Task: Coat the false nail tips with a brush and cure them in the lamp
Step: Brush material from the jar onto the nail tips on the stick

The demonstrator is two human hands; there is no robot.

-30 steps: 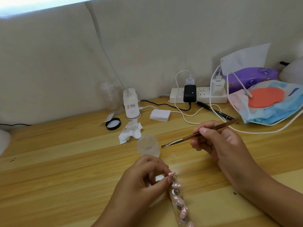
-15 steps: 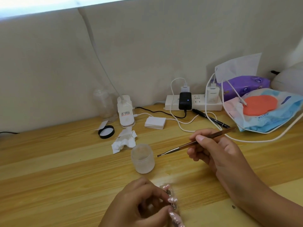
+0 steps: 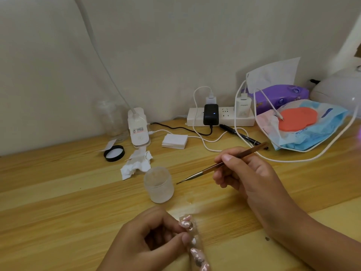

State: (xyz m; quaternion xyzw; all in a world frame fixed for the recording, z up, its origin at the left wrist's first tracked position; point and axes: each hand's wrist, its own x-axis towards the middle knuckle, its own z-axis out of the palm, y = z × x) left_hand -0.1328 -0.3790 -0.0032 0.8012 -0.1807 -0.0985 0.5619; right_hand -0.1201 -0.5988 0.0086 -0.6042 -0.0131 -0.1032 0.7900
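My left hand point(image 3: 154, 239) pinches a clear strip point(image 3: 195, 245) that carries several pink false nail tips, at the bottom centre of the wooden table point(image 3: 58, 202). My right hand point(image 3: 246, 173) grips a brown-handled brush point(image 3: 218, 165) like a pen, its metal tip pointing left, just right of a frosted jar point(image 3: 159, 184). The jar stands open between both hands. At the far right edge sits a white dome, the curing lamp point(image 3: 338, 89), only partly in view.
A black jar lid point(image 3: 114, 153), crumpled tissue point(image 3: 136, 166), a clip lamp base point(image 3: 137, 128) and a small white box point(image 3: 174, 141) lie behind the jar. A power strip point(image 3: 220, 116) with chargers, white cables, a black pen point(image 3: 240, 134) and wipe packs point(image 3: 304, 126) fill the back right.
The view has tilted up, so my left hand and the nail strip sit lower in frame. The strip has slid a little through my fingers. My right hand keeps the brush steady.
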